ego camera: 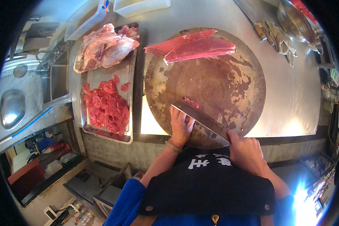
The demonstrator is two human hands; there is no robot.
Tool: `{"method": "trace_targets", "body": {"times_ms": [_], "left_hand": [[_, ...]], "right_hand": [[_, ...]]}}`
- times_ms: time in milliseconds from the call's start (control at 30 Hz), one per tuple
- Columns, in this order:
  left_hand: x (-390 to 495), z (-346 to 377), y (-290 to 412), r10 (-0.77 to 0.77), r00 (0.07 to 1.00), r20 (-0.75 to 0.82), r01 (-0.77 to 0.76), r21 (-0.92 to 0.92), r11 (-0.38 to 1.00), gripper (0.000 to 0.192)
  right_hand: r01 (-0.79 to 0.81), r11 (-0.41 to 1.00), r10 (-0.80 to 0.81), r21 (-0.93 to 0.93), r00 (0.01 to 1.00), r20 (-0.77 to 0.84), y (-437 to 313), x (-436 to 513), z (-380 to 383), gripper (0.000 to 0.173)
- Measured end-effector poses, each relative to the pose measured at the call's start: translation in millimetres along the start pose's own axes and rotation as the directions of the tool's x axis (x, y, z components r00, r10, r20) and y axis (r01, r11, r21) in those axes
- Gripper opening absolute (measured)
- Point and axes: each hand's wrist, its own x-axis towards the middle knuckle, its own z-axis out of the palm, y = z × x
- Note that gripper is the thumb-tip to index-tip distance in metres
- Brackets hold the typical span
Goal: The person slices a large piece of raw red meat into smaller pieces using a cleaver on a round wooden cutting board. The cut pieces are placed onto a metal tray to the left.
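Note:
My right hand (247, 151) grips the handle end of a cleaver (204, 117) over the near part of a round wooden chopping block (209, 82). The blade slants up and to the left across the block. On the near side of the blade, my left hand (181, 124) has its fingertips close against it. A bit of red meat shows between its thumb and fingers, mostly hidden by hand and blade. Just beyond the blade lies a small slice of red meat (191, 102). Two long strips of red meat (199, 50) lie at the block's far side.
Left of the block, a metal tray (107, 134) holds a heap of sliced red meat (106, 106) and a large pale-streaked meat joint (107, 49). Plastic containers (141, 6) stand at the back. Knives (260, 30), a cloth (281, 39) and a metal bowl (295, 21) are at the far right.

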Motion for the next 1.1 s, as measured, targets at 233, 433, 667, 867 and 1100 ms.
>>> {"method": "trace_targets", "body": {"times_ms": [233,433,667,867,1100], "left_hand": [[-2,-1,-3,-0.062,0.998,0.006,0.062,-0.085,0.994,0.036],[-1,1,-3,-0.029,1.0,0.009,0.029,-0.044,0.999,0.036],[-3,5,-4,-0.072,0.997,-0.016,0.071,-0.029,0.997,0.035],[-3,7,-5,-0.094,0.995,-0.044,0.092,-0.046,0.995,0.034],[-3,7,-3,-0.08,0.996,-0.036,0.08,-0.011,0.997,0.031]], "right_hand": [[-0.007,0.998,0.011,-0.056,0.998,0.063,1,-6,-10,0.03],[-0.006,0.996,0.012,-0.09,0.997,0.073,1,-4,-13,0.022],[-0.015,0.996,0.024,-0.087,0.994,0.107,-1,4,-15,0.016],[-0.022,0.997,0.033,-0.068,0.987,0.159,-3,11,-20,0.016],[0.087,0.996,-0.083,-0.034,0.991,0.103,-15,51,-1,0.019]]}}
